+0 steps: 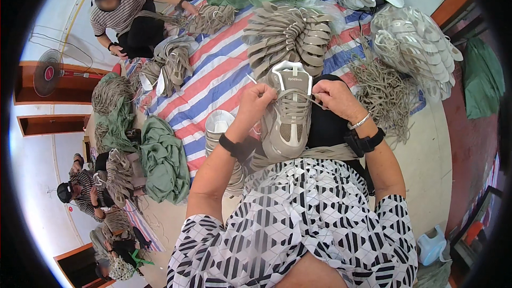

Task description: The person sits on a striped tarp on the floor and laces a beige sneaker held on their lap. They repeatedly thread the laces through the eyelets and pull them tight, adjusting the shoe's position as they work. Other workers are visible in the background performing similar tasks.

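Patterned shirt up close, with a beige shoe just past it, toe facing the shirt, between both hands. Left hand's fingers are pinching the lace, right hand's too. Fanned beige pieces sit beyond, on a striped sheet.

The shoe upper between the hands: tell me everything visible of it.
The beige-grey shoe upper has mesh-like panels, smoother-looking overlays and a white-lined collar. Its toe points toward the picture's lower edge; no sole shows. The lace crosses its front in rows; the left hand and right hand pinch it at either side.
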### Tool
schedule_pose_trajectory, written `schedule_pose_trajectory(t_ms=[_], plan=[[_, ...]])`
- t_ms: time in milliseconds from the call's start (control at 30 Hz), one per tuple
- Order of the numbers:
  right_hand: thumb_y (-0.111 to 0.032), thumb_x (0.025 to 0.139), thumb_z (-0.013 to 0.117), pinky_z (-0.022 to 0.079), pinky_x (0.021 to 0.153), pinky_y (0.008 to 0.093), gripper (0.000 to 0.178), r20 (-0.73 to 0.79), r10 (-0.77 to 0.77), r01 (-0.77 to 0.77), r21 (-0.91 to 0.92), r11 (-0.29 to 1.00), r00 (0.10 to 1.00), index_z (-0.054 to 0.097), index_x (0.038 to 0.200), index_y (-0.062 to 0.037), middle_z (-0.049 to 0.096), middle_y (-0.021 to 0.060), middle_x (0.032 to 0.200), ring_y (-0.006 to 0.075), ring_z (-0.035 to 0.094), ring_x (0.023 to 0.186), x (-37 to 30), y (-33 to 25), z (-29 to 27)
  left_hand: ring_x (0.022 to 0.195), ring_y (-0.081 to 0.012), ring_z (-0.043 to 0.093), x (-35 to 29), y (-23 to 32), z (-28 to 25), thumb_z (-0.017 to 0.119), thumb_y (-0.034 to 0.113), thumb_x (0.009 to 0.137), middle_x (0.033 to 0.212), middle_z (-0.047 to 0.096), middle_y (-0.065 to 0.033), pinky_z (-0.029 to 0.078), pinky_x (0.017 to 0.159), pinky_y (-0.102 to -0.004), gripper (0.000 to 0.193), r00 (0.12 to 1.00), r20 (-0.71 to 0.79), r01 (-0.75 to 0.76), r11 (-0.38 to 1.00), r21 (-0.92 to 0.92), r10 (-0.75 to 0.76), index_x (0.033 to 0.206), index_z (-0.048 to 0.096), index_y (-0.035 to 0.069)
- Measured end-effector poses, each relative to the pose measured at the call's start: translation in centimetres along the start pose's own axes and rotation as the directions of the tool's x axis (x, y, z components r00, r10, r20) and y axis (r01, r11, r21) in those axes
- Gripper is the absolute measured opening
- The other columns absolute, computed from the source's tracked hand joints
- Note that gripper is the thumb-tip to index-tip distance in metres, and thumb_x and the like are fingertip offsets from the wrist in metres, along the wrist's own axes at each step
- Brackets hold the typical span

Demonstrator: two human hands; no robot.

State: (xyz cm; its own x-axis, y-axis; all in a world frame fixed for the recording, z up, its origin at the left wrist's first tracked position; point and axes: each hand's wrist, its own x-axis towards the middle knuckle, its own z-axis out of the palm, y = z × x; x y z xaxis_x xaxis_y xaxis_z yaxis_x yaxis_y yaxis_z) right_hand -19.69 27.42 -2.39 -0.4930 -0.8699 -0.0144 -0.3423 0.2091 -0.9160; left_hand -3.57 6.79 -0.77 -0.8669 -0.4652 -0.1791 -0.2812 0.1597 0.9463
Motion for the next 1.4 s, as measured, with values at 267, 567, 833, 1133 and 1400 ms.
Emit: schedule_pose_trajectory(t_ms=[267, 567, 833, 1133, 1400], plan=[[-0.004, 0.081, 0.062, 0.051, 0.068, 0.0301, 0.014, 0.03, -0.253, 0.247, -0.361, 0.899, 0.967, 0.061, 0.095, -0.0013, 0.064, 0.0094, 0.09, 0.0239, 0.063, 0.077, 0.6, -0.3, -0.8, 0.07, -0.023, 0.059, 1.0, 2.8, 1.4, 0.06, 0.014, 0.082, 0.077, 0.06, -0.0065, 0.047, 0.064, -0.0352, 0.011, 0.947, 0.008, -0.249, 0.719, 0.649, 0.321, 0.075, 0.06, 0.005], [-0.003, 0.074, 0.059, 0.049, 0.069, 0.0411, 0.008, 0.387, -0.381, 0.543, -0.613, 0.574, 0.84, 0.061, 0.082, -0.0026, 0.057, 0.0087, 0.093, 0.0305, 0.061, 0.089, 2.7, -2.7, -1.6, 0.091, -0.0287, 0.055, 4.3, 7.3, -2.6, 0.071, 0.005, 0.071, 0.09, 0.056, -0.0062, 0.047, 0.077, -0.0383, 0.024, 0.628, 0.676, -0.771, 0.423, 0.476, 0.386, 0.093, 0.061, 0.008], [-0.01, 0.071, 0.064, 0.053, 0.071, 0.0418, 0.012, 0.328, -0.029, 0.258, -0.681, 0.685, 0.944, 0.07, 0.078, -0.0022, 0.067, 0.0194, 0.081, 0.0364, 0.066, 0.078, 4.1, -2.7, -0.1, 0.088, -0.027, 0.052, 4.8, 7.3, -1.4, 0.067, 0.024, 0.077, 0.085, 0.055, -0.0069, 0.044, 0.072, -0.0396, 0.014, 0.591, 0.75, -0.806, 0.189, 0.56, 0.298, 0.08, 0.066, 0.01], [-0.016, 0.09, 0.054, 0.05, 0.053, 0.0316, 0.019, -0.031, -0.09, 0.091, 0.035, 0.995, 0.995, 0.056, 0.087, 0.0024, 0.062, 0.0114, 0.075, 0.0227, 0.066, 0.063, 5.1, -3.8, -0.2, 0.079, -0.016, 0.055, 5.4, 6.9, 0.6, 0.066, 0.018, 0.085, 0.078, 0.06, -0.0056, 0.044, 0.075, -0.0299, 0.016, 0.902, 0.183, -0.431, 0.812, 0.394, 0.39, 0.079, 0.065, 0.003], [-0.009, 0.089, 0.052, 0.052, 0.056, 0.0253, 0.013, -0.04, -0.436, 0.415, 0.395, 0.82, 0.899, 0.057, 0.092, 0.0021, 0.06, 0.0075, 0.072, 0.0124, 0.062, 0.06, 5.3, -17.4, -3.1, 0.069, -0.0041, 0.053, 1.8, 20.1, -2.2, 0.062, 0.01, 0.091, 0.077, 0.06, -0.0003, 0.043, 0.062, -0.0199, 0.01, 0.743, -0.057, -0.668, 0.743, -0.031, 0.666, 0.088, 0.062, 0.001]])
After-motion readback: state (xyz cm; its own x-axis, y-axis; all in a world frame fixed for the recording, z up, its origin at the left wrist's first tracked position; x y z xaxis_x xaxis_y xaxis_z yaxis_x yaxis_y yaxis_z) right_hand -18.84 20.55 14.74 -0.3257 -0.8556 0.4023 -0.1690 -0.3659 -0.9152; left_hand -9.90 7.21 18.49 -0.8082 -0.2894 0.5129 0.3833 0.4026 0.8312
